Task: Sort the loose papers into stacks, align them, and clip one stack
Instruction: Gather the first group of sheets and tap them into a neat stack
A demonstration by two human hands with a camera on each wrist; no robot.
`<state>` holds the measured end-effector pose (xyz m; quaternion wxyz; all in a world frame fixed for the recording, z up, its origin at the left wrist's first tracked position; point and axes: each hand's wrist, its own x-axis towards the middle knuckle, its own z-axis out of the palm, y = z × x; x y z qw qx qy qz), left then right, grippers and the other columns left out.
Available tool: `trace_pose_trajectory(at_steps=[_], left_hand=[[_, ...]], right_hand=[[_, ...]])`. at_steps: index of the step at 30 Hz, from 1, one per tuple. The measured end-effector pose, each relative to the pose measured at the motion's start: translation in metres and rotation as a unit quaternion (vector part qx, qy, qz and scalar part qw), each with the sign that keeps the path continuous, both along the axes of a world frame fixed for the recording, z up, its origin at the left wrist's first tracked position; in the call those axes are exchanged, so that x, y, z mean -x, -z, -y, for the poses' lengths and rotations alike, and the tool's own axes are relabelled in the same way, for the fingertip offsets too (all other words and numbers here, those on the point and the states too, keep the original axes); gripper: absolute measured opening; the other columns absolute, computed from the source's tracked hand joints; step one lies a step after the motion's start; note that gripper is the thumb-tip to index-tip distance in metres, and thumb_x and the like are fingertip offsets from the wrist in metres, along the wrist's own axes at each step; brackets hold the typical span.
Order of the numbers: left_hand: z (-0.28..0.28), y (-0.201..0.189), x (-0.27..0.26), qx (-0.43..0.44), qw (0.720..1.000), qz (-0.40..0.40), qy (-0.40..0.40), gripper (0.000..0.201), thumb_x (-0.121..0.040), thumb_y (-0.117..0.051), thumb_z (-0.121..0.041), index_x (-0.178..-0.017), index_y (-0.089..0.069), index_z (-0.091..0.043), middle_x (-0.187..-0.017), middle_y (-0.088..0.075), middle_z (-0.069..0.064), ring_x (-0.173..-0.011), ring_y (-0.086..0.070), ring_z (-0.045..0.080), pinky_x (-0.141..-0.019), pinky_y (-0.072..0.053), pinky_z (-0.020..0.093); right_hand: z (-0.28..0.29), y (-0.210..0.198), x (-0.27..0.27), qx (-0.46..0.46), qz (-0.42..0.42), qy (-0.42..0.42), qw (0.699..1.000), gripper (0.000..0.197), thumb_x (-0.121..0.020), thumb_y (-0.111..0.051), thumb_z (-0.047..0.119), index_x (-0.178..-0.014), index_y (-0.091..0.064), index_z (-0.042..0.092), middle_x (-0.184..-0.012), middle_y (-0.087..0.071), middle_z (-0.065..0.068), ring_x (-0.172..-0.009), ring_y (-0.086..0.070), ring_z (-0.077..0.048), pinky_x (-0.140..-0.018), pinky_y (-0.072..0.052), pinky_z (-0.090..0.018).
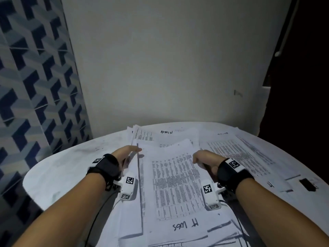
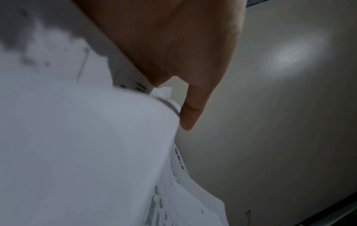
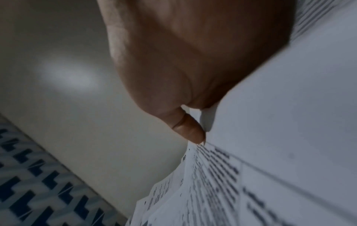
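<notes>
A stack of printed sheets (image 1: 174, 180) with handwriting at its near end lies in the middle of the white round table (image 1: 62, 166). My left hand (image 1: 127, 153) lies with straight fingers (image 2: 191, 110) against the stack's left edge (image 2: 86, 137). My right hand (image 1: 203, 157) is curled on the right edge, its thumb tip (image 3: 190, 130) touching the paper (image 3: 280, 122). A black binder clip (image 1: 307, 184) sits on the table to the far right, away from both hands.
Beyond the held stack lies a pile marked ADMIN (image 1: 166, 134). Another spread of printed sheets (image 1: 236, 154) covers the right side. A plain wall stands close behind the table, with blue patterned tiles at left. Bare tabletop shows at left.
</notes>
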<state>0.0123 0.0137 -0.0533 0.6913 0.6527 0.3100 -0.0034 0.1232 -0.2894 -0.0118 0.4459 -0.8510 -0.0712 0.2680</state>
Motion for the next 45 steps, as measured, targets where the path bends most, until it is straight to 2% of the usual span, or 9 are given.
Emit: trace_pose_trajectory(at_steps=[4, 7, 15, 19, 23, 28, 34, 40, 45], left_hand=[[0.012, -0.007, 0.006, -0.037, 0.999, 0.006, -0.026, 0.03, -0.087, -0.057, -0.02, -0.103, -0.065, 0.004, -0.139, -0.054, 0.009, -0.131, -0.048, 0.026, -0.11, -0.028, 0.037], [-0.008, 0.008, 0.009, -0.011, 0.998, 0.016, -0.057, 0.02, -0.069, -0.065, -0.006, -0.064, -0.046, -0.009, -0.09, -0.049, 0.011, -0.078, -0.047, 0.029, -0.079, -0.042, 0.031], [0.005, -0.01, 0.032, 0.147, 0.983, 0.092, -0.058, 0.026, -0.064, -0.03, 0.004, -0.074, -0.051, -0.007, -0.082, -0.068, 0.016, -0.071, -0.069, 0.04, -0.071, -0.062, 0.047], [-0.001, -0.007, 0.03, 0.176, 0.972, 0.122, -0.095, 0.048, -0.081, -0.022, -0.004, -0.061, -0.066, -0.001, -0.077, -0.072, 0.017, -0.066, -0.073, 0.036, -0.079, -0.057, 0.042], [-0.005, -0.01, 0.034, 0.204, 0.962, 0.154, -0.096, 0.049, -0.074, -0.034, -0.01, -0.116, -0.06, -0.003, -0.122, -0.065, 0.023, -0.097, -0.068, 0.042, -0.094, -0.055, 0.051], [-0.01, -0.011, 0.038, 0.21, 0.956, 0.168, -0.115, 0.05, -0.082, -0.027, -0.012, -0.118, -0.061, -0.001, -0.12, -0.064, 0.025, -0.104, -0.062, 0.043, -0.102, -0.045, 0.051], [-0.003, -0.012, 0.034, 0.216, 0.947, 0.164, -0.171, 0.045, -0.087, -0.024, -0.014, -0.104, -0.065, -0.003, -0.093, -0.074, 0.022, -0.091, -0.063, 0.041, -0.086, -0.05, 0.048], [0.0, -0.023, 0.039, 0.185, 0.949, 0.163, -0.196, 0.041, -0.078, -0.036, -0.008, -0.058, -0.071, -0.005, -0.078, -0.074, 0.018, -0.065, -0.072, 0.036, -0.078, -0.051, 0.043], [-0.087, 0.046, -0.003, 0.032, 0.992, 0.009, -0.123, 0.033, -0.033, -0.071, 0.003, -0.062, -0.06, -0.008, -0.076, -0.053, 0.016, -0.065, -0.051, 0.031, -0.075, -0.042, 0.042]], right_hand=[[-0.016, 0.0, 0.0, -0.014, 0.031, -0.023, 0.999, 0.021, -0.088, -0.044, -0.008, -0.075, -0.039, 0.008, -0.043, -0.042, -0.005, -0.037, -0.042, -0.018, -0.048, -0.027, -0.024], [-0.014, 0.005, -0.005, -0.04, 0.039, -0.026, 0.998, 0.012, -0.091, -0.047, -0.006, -0.088, -0.047, 0.006, -0.071, -0.047, -0.01, -0.059, -0.043, -0.02, -0.055, -0.032, -0.026], [-0.001, 0.022, -0.026, -0.076, 0.026, 0.049, 0.996, 0.019, -0.089, -0.058, -0.004, -0.108, -0.054, -0.002, -0.098, -0.057, -0.015, -0.083, -0.052, -0.026, -0.069, -0.041, -0.031], [0.0, 0.028, -0.031, -0.084, -0.02, 0.023, 0.996, 0.056, -0.065, -0.086, 0.009, -0.112, -0.058, -0.003, -0.115, -0.07, -0.021, -0.109, -0.063, -0.027, -0.109, -0.044, -0.041], [0.002, 0.031, -0.035, -0.116, 0.012, 0.034, 0.993, 0.018, -0.085, -0.066, -0.013, -0.093, -0.059, 0.001, -0.065, -0.069, -0.006, -0.055, -0.061, -0.006, -0.076, -0.045, -0.027], [0.018, 0.031, -0.047, -0.1, 0.002, 0.07, 0.993, 0.033, -0.089, -0.063, -0.008, -0.066, -0.045, 0.008, -0.029, -0.042, 0.007, -0.023, -0.04, -0.001, -0.078, -0.045, -0.031], [0.019, 0.045, -0.051, -0.188, -0.024, 0.011, 0.982, 0.06, -0.07, -0.075, -0.006, -0.127, -0.061, 0.005, -0.129, -0.069, -0.012, -0.121, -0.062, -0.029, -0.115, -0.039, -0.045], [0.022, 0.049, -0.053, -0.265, -0.025, 0.037, 0.963, 0.086, -0.065, -0.082, -0.002, -0.144, -0.049, 0.007, -0.139, -0.063, -0.014, -0.119, -0.067, -0.03, -0.11, -0.046, -0.044], [0.019, 0.055, -0.06, -0.137, 0.014, 0.018, 0.99, 0.077, -0.071, -0.078, 0.002, -0.142, -0.049, -0.001, -0.145, -0.055, -0.02, -0.131, -0.054, -0.035, -0.114, -0.039, -0.045]])
